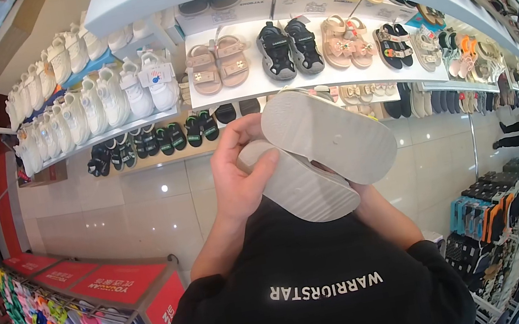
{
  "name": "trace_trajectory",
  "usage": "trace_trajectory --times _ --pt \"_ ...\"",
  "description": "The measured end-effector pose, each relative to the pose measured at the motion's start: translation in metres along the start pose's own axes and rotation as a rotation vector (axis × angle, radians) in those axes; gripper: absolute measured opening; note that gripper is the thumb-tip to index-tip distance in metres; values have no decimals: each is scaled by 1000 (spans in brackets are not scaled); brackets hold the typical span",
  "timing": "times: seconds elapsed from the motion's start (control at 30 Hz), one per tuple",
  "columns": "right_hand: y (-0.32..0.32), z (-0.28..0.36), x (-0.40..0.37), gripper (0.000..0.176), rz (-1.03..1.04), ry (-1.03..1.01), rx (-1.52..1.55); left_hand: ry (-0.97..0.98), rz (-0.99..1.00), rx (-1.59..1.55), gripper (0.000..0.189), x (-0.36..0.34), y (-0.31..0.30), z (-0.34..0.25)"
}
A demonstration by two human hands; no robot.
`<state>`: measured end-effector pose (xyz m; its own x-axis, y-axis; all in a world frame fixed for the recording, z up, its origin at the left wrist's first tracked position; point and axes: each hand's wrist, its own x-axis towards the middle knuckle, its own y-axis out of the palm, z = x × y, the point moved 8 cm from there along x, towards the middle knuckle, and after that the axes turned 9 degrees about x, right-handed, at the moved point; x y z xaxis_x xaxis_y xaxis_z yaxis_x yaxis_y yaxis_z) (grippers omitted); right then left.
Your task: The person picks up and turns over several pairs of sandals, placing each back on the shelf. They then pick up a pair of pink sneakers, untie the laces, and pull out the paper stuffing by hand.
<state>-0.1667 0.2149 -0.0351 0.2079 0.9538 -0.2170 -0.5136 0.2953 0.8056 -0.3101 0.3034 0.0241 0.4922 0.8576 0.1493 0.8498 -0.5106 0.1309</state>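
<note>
While my left grip (238,176) holds grey slippers (332,139), my right grip (364,193) sits behind them — mostly hidden, so I cannot tell its closure.

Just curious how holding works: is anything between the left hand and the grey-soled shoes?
Nothing visible is: the left hand has its grip directly on the shoes, its thumb on the lower sole.

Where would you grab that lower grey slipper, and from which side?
Probably the rounded left end of the lower slipper, from the left, thumb on its flat sole, which faces the viewer; the other slipper crowds its upper edge. The left hand grips there.
</note>
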Motion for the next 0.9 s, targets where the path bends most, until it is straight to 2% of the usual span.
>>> trace_trajectory --times 0.9 --pt "4 -9 -25 55 9 3 0 29 -18 -6 45 -25 -2 -13"
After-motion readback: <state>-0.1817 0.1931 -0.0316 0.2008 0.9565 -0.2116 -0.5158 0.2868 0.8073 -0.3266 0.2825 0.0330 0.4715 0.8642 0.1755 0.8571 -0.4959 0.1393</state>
